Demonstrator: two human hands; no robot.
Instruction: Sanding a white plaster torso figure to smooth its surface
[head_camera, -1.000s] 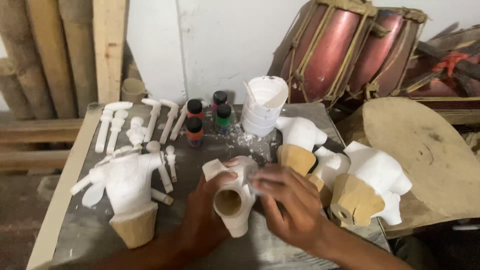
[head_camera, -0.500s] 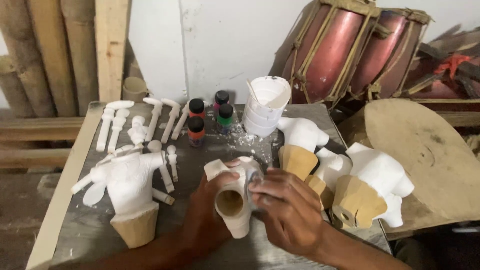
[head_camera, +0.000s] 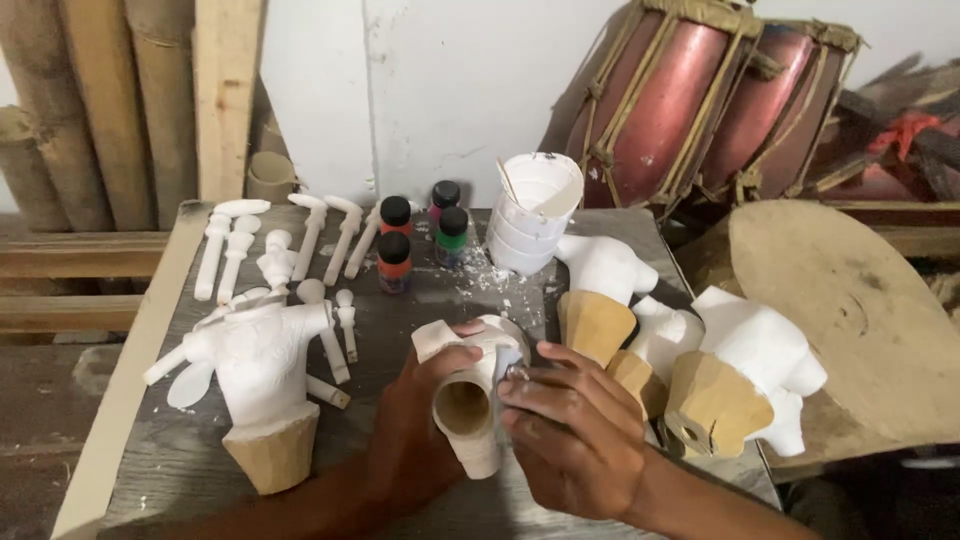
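Head view. The left hand (head_camera: 415, 415) is gripping a white, hollow carved figure piece (head_camera: 470, 400) from its left side, fingers wrapped over the top and thumb side pressing the body. The piece is lying low in the middle of the grey table (head_camera: 150, 470), between the two hands, its long axis running roughly toward the viewer and its round open end facing the camera. The right hand (head_camera: 575, 435) is touching the piece from the right, fingers curled narrow and pinching what seems to be a small grey tool or scrap at the piece's right edge; what it is cannot be told. Both hands are in contact with the piece, so neither is nearer.

Left of the hands, a white carved torso (head_camera: 262, 365) on a wooden cone base is standing upright, with loose white limb pieces (head_camera: 290, 245) lying in a row behind it. Four small paint bottles (head_camera: 420, 235) with black caps are standing at the back centre, their bands showing red, orange, pink and green. Just right of them is a stack of white cups (head_camera: 532, 215). Further right, three more white torsos (head_camera: 755, 355) on wooden bases are leaning together. Two reddish drums (head_camera: 700, 100) are resting behind the table.
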